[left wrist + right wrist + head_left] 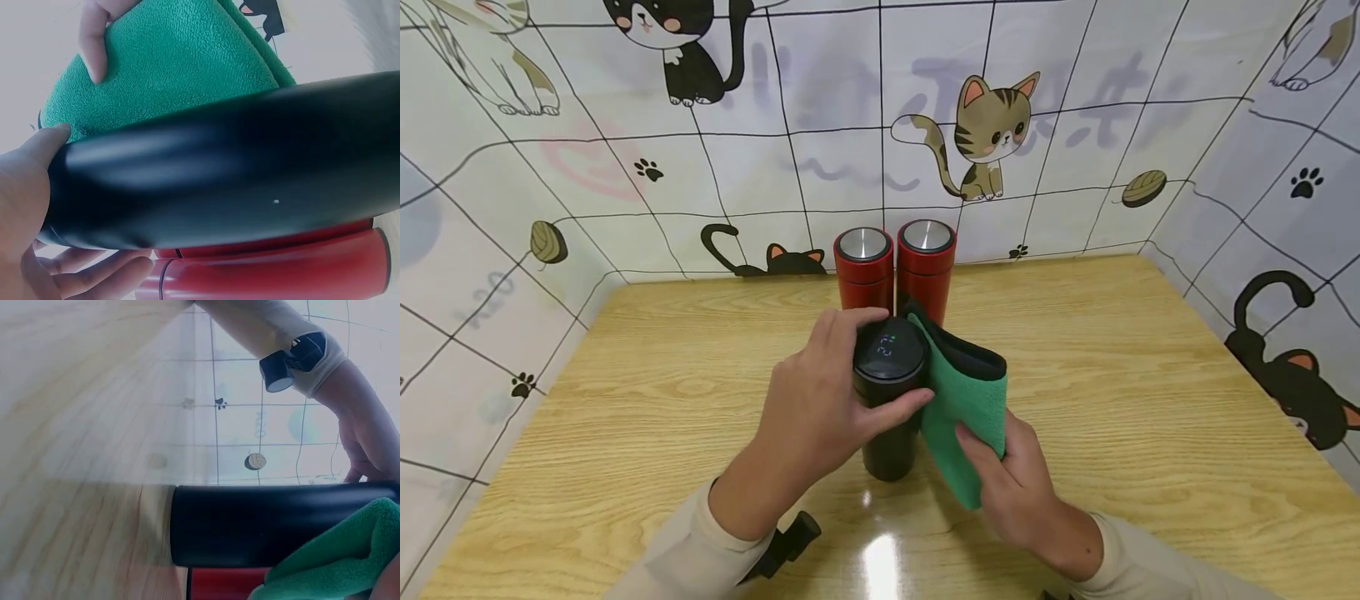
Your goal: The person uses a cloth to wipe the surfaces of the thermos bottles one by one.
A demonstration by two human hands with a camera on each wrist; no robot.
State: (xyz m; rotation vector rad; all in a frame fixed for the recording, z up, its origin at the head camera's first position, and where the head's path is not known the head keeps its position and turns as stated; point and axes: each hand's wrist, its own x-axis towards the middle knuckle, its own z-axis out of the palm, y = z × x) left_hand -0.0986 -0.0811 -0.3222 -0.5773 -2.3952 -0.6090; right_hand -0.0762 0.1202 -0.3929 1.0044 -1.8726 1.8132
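Note:
A black thermos (pixel 889 442) stands upright on the table, a number glowing on its dark lid. My left hand (pixel 820 392) grips it near the top, thumb on the near side and fingers around the far side. A folded green cloth (pixel 962 417) with a black edge lies against the thermos's right side. My right hand (pixel 1022 492) holds that cloth, the thumb pressed on its face. The left wrist view shows the cloth (pixel 181 62) along the smooth black body (pixel 219 169). In the right wrist view the thermos base (pixel 206 525) meets the wood.
Two red thermoses, a left one (pixel 863 271) and a right one (pixel 927 267), stand side by side behind the black one, with silver lid tops. The wooden table (pixel 700 350) reaches back to white walls (pixel 820 167) printed with cats and grid lines.

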